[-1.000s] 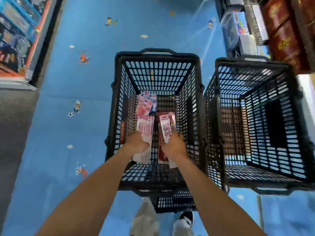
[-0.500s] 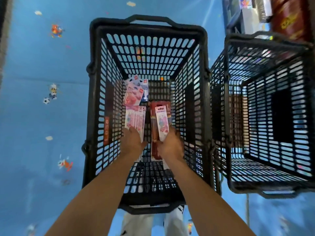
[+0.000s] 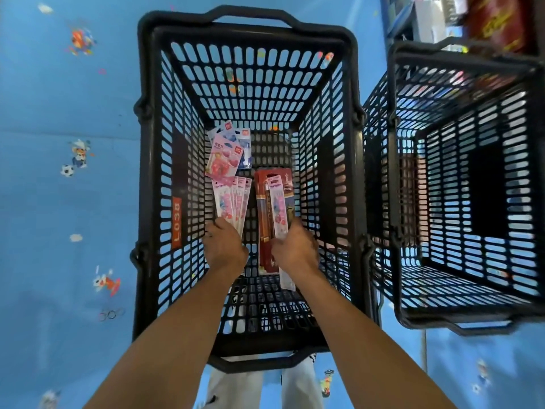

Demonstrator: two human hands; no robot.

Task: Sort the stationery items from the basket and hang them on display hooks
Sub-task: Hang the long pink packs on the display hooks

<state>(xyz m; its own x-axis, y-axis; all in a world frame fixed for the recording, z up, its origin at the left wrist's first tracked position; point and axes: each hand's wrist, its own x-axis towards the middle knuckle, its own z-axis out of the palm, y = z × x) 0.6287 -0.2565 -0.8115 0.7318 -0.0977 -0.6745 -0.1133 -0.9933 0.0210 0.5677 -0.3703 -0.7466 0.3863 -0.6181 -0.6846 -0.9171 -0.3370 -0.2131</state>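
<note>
Reaching into black basket (image 3: 250, 84) on blue cartoon-print floor (image 3: 59, 202), second basket (image 3: 380, 143) right; left hand (image 3: 225, 246) grips pink packs (image 3: 231, 199), right hand (image 3: 296, 249) pinches single pack (image 3: 278, 208).

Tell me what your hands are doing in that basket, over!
Left grip holds fanned pink packs. Right grip holds single pink pack over red packs. All inside basket. No hooks in view.
</note>
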